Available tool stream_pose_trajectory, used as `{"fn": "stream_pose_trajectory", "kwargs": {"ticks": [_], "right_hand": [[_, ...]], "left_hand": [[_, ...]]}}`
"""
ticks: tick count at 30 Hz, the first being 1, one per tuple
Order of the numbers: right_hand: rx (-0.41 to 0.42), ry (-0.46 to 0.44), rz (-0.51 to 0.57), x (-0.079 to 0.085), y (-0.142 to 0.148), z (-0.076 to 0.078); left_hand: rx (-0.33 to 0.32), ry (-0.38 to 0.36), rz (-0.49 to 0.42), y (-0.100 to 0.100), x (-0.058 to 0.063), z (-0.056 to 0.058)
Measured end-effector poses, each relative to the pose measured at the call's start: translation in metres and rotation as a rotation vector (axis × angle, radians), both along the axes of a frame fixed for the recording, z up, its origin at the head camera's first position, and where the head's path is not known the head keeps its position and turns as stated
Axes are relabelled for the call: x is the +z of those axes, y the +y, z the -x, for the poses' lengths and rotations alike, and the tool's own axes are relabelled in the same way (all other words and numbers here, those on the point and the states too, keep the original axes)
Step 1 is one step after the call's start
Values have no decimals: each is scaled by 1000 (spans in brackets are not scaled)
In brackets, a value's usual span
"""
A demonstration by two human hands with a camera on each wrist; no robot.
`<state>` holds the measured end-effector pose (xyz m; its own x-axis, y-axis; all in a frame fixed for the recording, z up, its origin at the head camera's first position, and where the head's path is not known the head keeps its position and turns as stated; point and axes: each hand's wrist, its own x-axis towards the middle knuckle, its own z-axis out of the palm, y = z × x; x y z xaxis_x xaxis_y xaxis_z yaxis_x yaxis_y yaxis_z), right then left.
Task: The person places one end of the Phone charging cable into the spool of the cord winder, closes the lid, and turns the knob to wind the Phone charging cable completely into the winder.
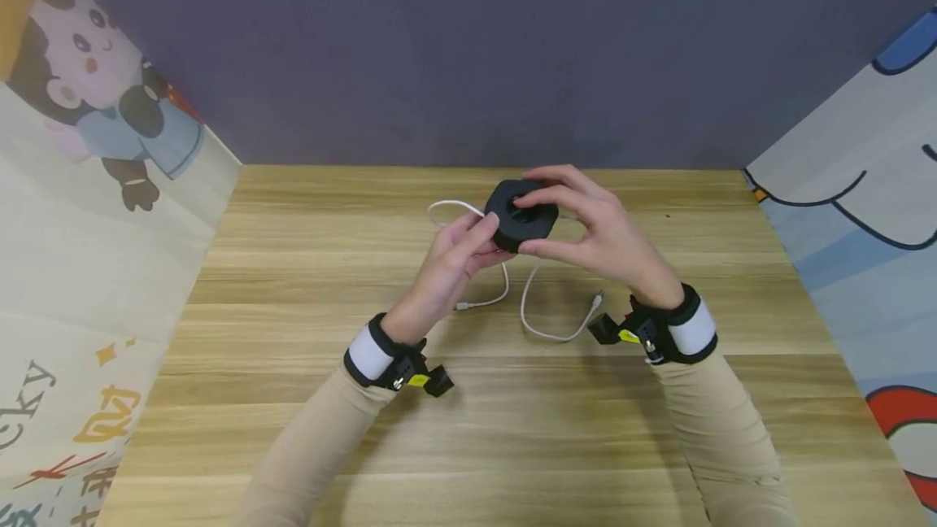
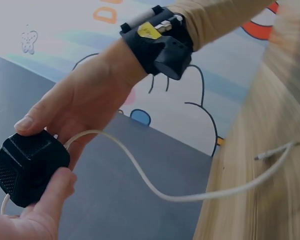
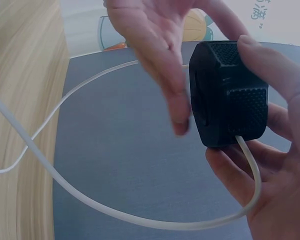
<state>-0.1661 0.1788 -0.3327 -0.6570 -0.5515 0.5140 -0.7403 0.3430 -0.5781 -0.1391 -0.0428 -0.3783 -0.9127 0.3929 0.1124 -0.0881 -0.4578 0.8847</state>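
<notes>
A black, many-sided cable winder (image 1: 538, 228) with a recessed centre is held above the table, face up, between both hands. My left hand (image 1: 448, 267) pinches its left edge, thumb on top and fingers underneath. The right hand (image 1: 600, 228) grips it from the right, thumb at the near edge, one finger over the recess and others along the far edge. In the right wrist view the winder (image 3: 247, 110) shows dimpled side panels, and left fingers blur beneath it. White cable (image 2: 165, 196) leaves it on two sides. Its connector ends, one left (image 1: 462, 306), one right (image 1: 598, 299), hang below.
The wood-grain table (image 1: 512, 446) lies under both arms, with a dark grey wall (image 1: 468, 55) along its far edge. Cartoon-printed panels flank it at left (image 1: 88, 250) and right (image 1: 842, 210). Each wrist wears a strap with a small black camera.
</notes>
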Motion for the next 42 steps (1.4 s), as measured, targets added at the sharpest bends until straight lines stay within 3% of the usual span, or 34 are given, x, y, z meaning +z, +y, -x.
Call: {"fn": "stream_pose_trajectory", "kwargs": {"ticks": [7,17,28,36,42], "right_hand": [[23,-5,12,-3,0,1],[15,8,6,-5,0,2],[26,-41,-3,-3,1,0],[-18,75,82,2,-6,0],[-42,158,33,7,-7,1]], "left_hand": [[-13,-47,-67,2,2,2],[-9,-82,-74,2,3,2],[-17,-98,-71,0,5,0],[-13,-99,-61,-1,4,-2],[-19,-90,-64,0,3,-2]]}}
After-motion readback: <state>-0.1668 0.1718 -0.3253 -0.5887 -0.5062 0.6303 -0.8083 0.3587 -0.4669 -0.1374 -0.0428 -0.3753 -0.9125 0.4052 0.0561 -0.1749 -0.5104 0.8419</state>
